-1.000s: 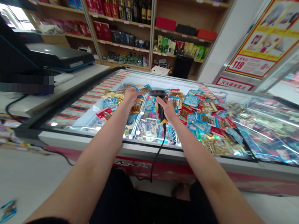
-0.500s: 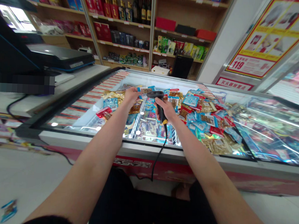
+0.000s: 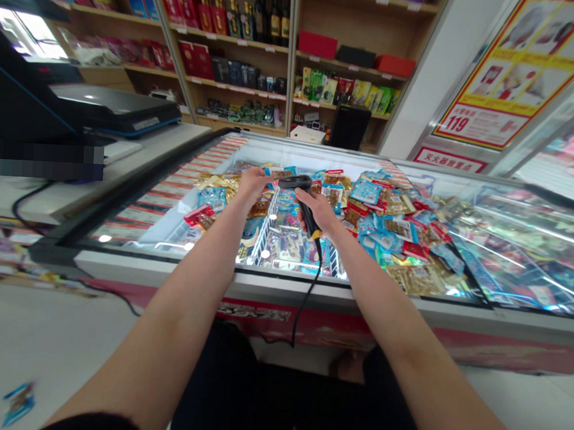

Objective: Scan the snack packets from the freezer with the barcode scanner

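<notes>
My left hand pinches a small foil snack packet above a glass-topped chest freezer. My right hand grips a black handheld barcode scanner, whose head points left, close to that packet. The scanner's black cable hangs down over the freezer's front rim. Many snack packets lie heaped in the freezer below both hands, and part of the held packet is hidden by my fingers.
A counter with a dark register stands left. Wooden shelves of boxes and bottles rise behind the freezer. A packet lies on the tiled floor at lower left.
The scanner has swung slightly left and its head now sits nearer the packet. My left hand has barely moved.
</notes>
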A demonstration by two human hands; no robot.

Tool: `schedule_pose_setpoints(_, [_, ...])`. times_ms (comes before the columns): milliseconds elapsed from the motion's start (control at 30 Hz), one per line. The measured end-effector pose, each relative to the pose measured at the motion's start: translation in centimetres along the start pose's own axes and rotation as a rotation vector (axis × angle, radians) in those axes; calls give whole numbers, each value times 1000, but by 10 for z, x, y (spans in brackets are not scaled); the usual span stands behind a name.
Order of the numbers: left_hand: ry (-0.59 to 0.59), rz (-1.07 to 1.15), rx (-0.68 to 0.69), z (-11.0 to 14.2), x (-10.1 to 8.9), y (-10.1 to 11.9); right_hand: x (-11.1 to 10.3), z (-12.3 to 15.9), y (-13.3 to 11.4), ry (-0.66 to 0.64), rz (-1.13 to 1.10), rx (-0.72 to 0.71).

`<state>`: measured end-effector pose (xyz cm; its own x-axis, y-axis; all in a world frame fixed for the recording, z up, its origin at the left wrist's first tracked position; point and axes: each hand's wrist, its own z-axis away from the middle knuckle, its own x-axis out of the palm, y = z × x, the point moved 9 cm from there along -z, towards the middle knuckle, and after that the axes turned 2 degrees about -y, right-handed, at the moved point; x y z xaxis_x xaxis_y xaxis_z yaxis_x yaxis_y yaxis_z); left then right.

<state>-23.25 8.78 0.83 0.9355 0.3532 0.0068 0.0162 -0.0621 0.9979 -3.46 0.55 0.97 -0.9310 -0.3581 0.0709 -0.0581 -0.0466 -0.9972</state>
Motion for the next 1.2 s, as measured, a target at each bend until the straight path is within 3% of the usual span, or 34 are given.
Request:
schedule_pose_setpoints(367, [-57, 90, -68, 2, 8, -4, -5, 1, -4, 70, -52, -31])
schedule_pose_setpoints(567, [-90, 220, -96, 11, 26, -5, -33, 4, -24, 223, -101, -182])
schedule_pose_setpoints(733, [-149, 291, -39, 22, 60, 6, -72, 18, -44, 394, -95, -324])
schedule_pose_setpoints(900, [-253, 253, 77, 34, 115, 19, -103, 38, -54, 519, -70, -429])
schedule_pose_setpoints(1067, [-312, -180, 411, 58, 163, 37, -115, 47, -54, 583, -71, -425])
schedule_pose_setpoints(1200, [-363, -454, 545, 71, 175, 37, -113, 47, -53, 596, -40, -383])
